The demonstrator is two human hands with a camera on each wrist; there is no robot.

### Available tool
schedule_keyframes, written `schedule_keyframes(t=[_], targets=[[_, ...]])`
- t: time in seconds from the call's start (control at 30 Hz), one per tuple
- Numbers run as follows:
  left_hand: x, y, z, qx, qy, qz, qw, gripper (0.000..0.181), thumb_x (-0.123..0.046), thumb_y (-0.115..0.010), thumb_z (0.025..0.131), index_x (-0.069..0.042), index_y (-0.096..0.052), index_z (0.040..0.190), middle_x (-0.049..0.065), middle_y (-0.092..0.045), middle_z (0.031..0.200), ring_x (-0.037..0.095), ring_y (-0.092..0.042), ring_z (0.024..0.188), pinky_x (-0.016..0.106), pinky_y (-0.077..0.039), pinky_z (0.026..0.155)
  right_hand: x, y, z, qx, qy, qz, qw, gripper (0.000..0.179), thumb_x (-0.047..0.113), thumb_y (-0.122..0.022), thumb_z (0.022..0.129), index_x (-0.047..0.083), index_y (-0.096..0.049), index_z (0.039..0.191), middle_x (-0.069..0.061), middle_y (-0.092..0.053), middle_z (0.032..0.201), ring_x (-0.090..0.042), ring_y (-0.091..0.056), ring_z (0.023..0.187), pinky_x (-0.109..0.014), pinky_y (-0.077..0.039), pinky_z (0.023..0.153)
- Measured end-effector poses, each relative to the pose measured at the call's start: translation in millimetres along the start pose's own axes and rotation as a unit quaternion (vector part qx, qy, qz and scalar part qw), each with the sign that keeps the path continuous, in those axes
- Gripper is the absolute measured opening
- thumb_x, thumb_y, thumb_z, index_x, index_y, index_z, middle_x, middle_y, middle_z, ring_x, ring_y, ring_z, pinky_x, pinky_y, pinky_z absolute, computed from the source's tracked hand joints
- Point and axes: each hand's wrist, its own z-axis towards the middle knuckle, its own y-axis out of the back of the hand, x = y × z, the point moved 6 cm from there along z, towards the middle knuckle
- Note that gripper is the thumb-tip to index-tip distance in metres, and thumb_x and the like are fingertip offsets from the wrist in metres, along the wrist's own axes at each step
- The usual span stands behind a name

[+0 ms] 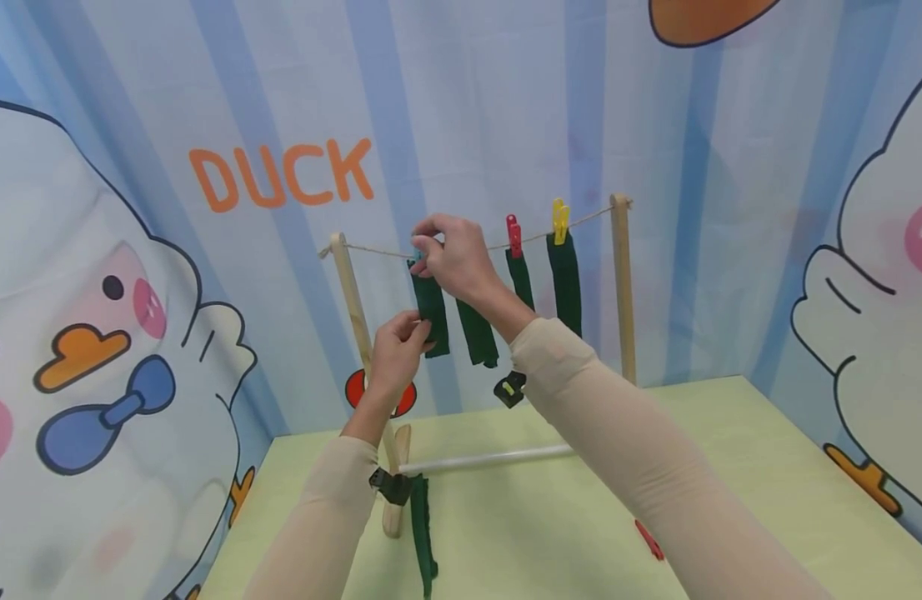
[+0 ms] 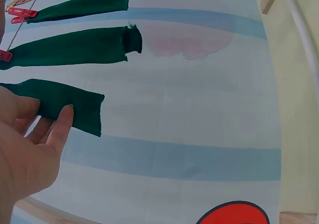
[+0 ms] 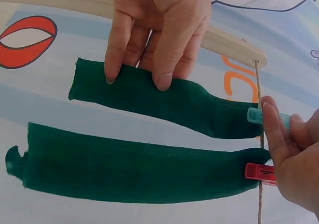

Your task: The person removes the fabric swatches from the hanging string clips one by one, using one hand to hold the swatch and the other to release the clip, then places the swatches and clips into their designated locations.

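A green cloth strip (image 1: 433, 317) hangs from the twine line (image 1: 378, 251) at the left end of the row. My right hand (image 1: 459, 260) is up at the line and pinches a light blue clothespin (image 3: 255, 115) by its handles. The tip of that clothespin lies over the strip's top edge, at the twine. Lower down, my left hand (image 1: 397, 348) holds the same strip by its side edge, with fingers both in front of and behind the cloth. Beside it hangs another green strip (image 3: 134, 169) under a red clothespin (image 3: 259, 172).
Farther right, two green strips hang from a red clothespin (image 1: 514, 236) and a yellow clothespin (image 1: 560, 221). Wooden posts (image 1: 623, 292) hold the line, with a white rod (image 1: 491, 457) low between them. A loose green strip (image 1: 423, 533) and a red clothespin (image 1: 648, 540) are near the front.
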Motion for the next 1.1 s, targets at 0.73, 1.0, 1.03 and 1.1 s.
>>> schedule_keyframes(t=[0.73,1.0,1.03,1.1], targets=[[2.4,-1.6,-3.0,0.010,-0.006,-0.003,0.9999,0.019,-0.012,-0.057,0.103,0.001,-0.066,0.114,0.016,-0.065,0.112,0.029,-0.063,0.105,0.037,-0.055,0.091,8,3,5.5,-0.012,0.025,0.010,0.9996,0.022,0.006,-0.053,0.104,-0.001,-0.063,0.122,-0.013,-0.064,0.116,-0.017,-0.072,0.081,-0.026,-0.058,0.072],[2.7,0.0,-3.4,0.007,-0.005,-0.009,0.9999,0.018,-0.012,-0.056,0.103,0.002,-0.065,0.111,0.016,-0.065,0.113,0.030,-0.063,0.106,0.037,-0.055,0.092,10,5,7.4,-0.021,0.039,0.006,0.9990,0.022,0.006,-0.054,0.103,-0.001,-0.064,0.122,-0.014,-0.064,0.118,-0.018,-0.073,0.082,-0.027,-0.058,0.073],[2.9,0.2,-3.7,0.006,-0.004,-0.010,0.9999,0.019,-0.012,-0.056,0.103,0.001,-0.066,0.112,0.016,-0.065,0.114,0.029,-0.063,0.106,0.037,-0.055,0.092,11,5,7.3,-0.022,0.040,0.007,0.9989,0.022,0.006,-0.054,0.103,-0.001,-0.064,0.122,-0.014,-0.064,0.117,-0.018,-0.073,0.082,-0.027,-0.058,0.073],[3.2,0.4,-4.3,0.004,-0.002,-0.012,0.9999,0.020,-0.012,-0.056,0.103,0.001,-0.066,0.114,0.016,-0.065,0.115,0.029,-0.064,0.106,0.037,-0.055,0.091,12,5,6.9,-0.020,0.042,0.010,0.9989,0.023,0.006,-0.054,0.103,-0.001,-0.063,0.123,-0.015,-0.064,0.118,-0.018,-0.073,0.082,-0.026,-0.058,0.074]])
